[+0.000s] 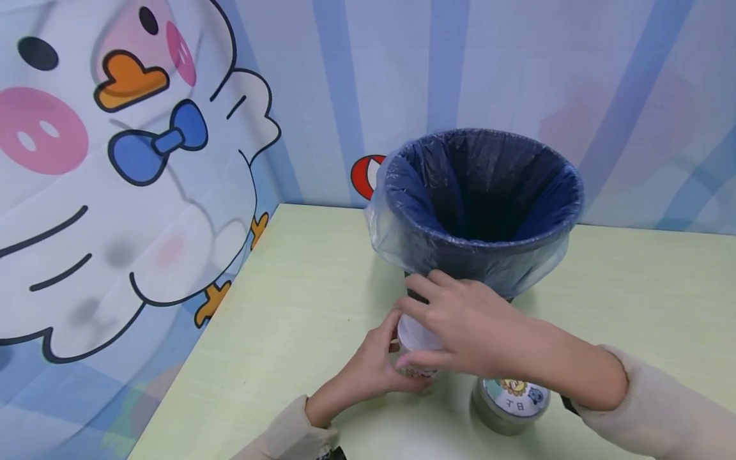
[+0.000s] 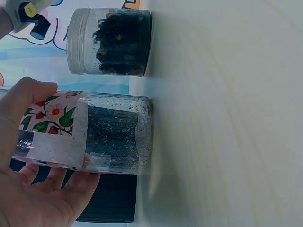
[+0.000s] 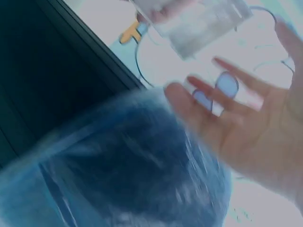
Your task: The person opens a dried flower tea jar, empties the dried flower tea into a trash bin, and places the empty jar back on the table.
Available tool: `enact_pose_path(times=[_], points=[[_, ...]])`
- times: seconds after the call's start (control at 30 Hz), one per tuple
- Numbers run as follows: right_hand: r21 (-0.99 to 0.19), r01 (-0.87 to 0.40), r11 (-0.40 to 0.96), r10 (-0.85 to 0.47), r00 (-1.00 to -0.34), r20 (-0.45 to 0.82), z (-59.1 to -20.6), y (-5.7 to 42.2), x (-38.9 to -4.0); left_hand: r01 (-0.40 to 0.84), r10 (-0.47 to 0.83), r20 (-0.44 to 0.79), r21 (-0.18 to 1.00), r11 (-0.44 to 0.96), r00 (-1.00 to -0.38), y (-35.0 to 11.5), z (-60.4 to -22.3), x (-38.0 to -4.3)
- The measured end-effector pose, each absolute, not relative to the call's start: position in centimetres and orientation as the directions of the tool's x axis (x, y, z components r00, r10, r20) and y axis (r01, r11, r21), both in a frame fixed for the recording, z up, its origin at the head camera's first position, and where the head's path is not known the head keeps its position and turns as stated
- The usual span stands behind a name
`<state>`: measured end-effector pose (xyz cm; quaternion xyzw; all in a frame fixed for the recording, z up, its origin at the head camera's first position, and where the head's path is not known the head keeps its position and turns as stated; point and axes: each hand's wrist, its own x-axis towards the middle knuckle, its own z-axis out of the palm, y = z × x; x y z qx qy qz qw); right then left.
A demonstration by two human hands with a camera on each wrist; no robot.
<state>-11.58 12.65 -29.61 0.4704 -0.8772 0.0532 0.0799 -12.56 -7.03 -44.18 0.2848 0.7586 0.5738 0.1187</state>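
A clear plastic jar [image 2: 113, 137] with a flower-printed label stands upright on the table, dark residue coating its lower inside wall. My left hand [image 1: 379, 361] grips it around the side, thumb on one side and fingers on the other. Over the jar's pale top [image 1: 415, 333] in the head view is my right hand [image 1: 468, 326]. The right wrist view shows that hand's fingers [image 3: 236, 106] spread and loosely extended, nothing between them, with the jar [image 3: 194, 28] beyond the fingertips. A blue bin bag [image 3: 132, 165] hangs close beside the fingers.
Right behind the jar stands a dark bin [image 2: 111, 198] lined with the bag, its mouth facing up. A second jar [image 1: 510, 406], with a cartoon-printed top and dark contents, sits under my right forearm. A printed cloth [image 1: 287, 96] backs the pale table [image 1: 305, 275].
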Motion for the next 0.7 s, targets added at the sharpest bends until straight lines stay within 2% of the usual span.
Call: enact_pose_path(times=[0.17,0.23,0.43,0.7], points=[[-0.122,-0.925,0.359,-0.925,-0.370,0.089,-28.76,13.08,-11.77,0.391,0.569,0.200,0.890,0.235,-0.798,-7.20,-44.35,-12.52],[-0.136,-0.935,0.329,-0.938,-0.340,0.069,-28.73,13.13,-11.77,0.407,0.570,0.212,0.881,0.239,-0.794,-7.20,-44.37,-12.49],[-0.167,-0.909,0.382,-0.921,-0.389,0.007,-28.78,13.21,-11.86,0.397,0.557,0.205,0.884,0.248,-0.805,-7.03,-44.30,-12.53],[-0.092,-0.914,0.396,-0.914,-0.401,0.055,-29.03,13.25,-11.76,0.374,0.549,0.190,0.895,0.244,-0.814,-6.96,-44.29,-12.66]])
